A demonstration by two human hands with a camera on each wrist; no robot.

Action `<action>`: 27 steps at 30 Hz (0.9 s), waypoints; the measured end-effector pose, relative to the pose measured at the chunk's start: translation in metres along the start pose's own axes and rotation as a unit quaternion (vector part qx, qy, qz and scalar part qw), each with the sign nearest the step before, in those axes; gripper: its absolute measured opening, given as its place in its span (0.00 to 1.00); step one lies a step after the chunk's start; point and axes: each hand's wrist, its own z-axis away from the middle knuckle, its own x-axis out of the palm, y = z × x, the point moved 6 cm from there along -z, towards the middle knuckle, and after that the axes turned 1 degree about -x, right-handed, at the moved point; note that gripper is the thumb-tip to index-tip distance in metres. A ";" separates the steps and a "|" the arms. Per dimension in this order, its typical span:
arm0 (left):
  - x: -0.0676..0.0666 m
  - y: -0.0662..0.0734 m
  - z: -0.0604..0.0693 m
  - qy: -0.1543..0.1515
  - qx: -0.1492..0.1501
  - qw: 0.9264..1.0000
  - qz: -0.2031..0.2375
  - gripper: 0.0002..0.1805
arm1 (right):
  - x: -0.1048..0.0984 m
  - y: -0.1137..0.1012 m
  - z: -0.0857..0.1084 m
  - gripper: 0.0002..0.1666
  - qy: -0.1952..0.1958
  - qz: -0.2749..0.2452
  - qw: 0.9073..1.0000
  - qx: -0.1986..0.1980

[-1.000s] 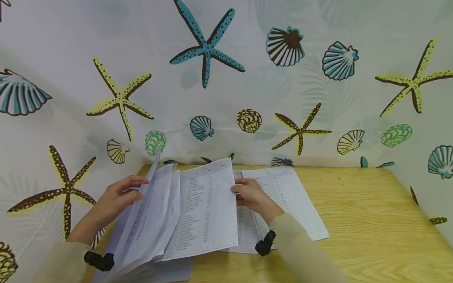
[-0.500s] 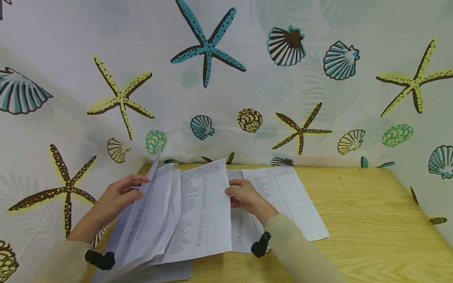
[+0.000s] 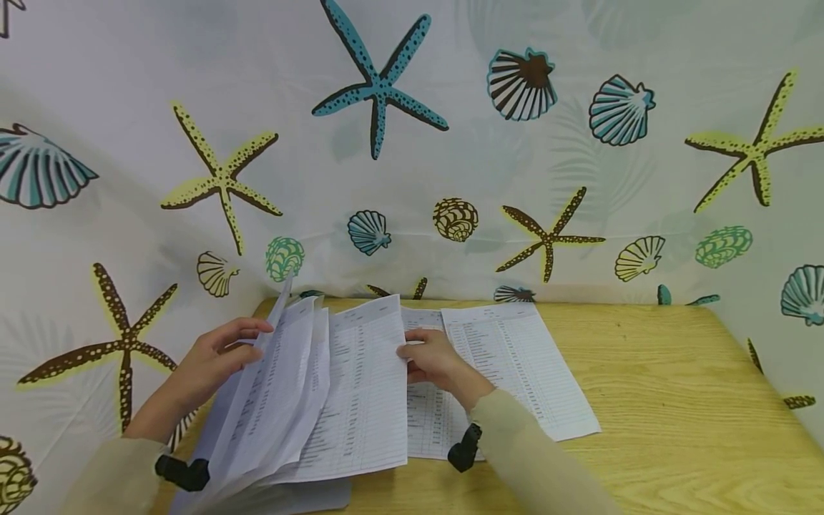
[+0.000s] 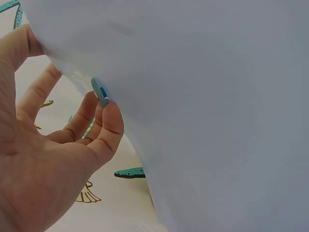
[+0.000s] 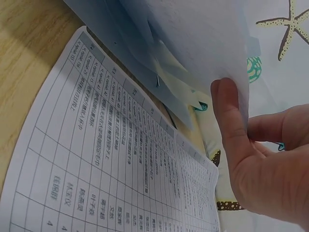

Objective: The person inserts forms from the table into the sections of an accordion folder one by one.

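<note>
On the left of the table, my left hand holds up the edge of a pale blue plastic snap-button folder. A round blue snap shows beside its fingertips in the left wrist view. Several printed sheets stand tilted inside the raised folder. My right hand pinches the right edge of a printed sheet, thumb on the front. That sheet's left part is hidden behind the other papers, at the folder's opening. Seen from the right wrist, the fingers grip the paper's edge.
Behind my right hand a printed table sheet lies flat on the wooden table, overlapping another sheet. A white cloth with starfish and shells hangs along the back and sides.
My right hand has moved left with its sheet, which now reaches further behind the folder's papers. More of the flat sheets shows. The left hand stays in place.
</note>
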 end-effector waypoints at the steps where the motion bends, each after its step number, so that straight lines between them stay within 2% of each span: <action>1: 0.000 0.000 0.000 0.000 0.001 1.000 0.002 0.21 | 0.001 0.001 0.000 0.25 -0.001 0.000 1.000 -0.001; 9: 0.001 0.002 0.001 -0.001 0.002 1.000 0.005 0.21 | 0.010 0.000 0.000 0.28 -0.003 0.015 1.000 0.001; 21: 0.001 0.001 0.000 -0.003 -0.007 1.000 -0.004 0.21 | 0.015 0.002 -0.001 0.27 0.002 0.033 0.999 0.010; 27: 0.000 0.002 0.000 -0.002 -0.007 1.000 -0.007 0.21 | 0.015 0.002 -0.001 0.26 -0.025 0.050 0.998 0.006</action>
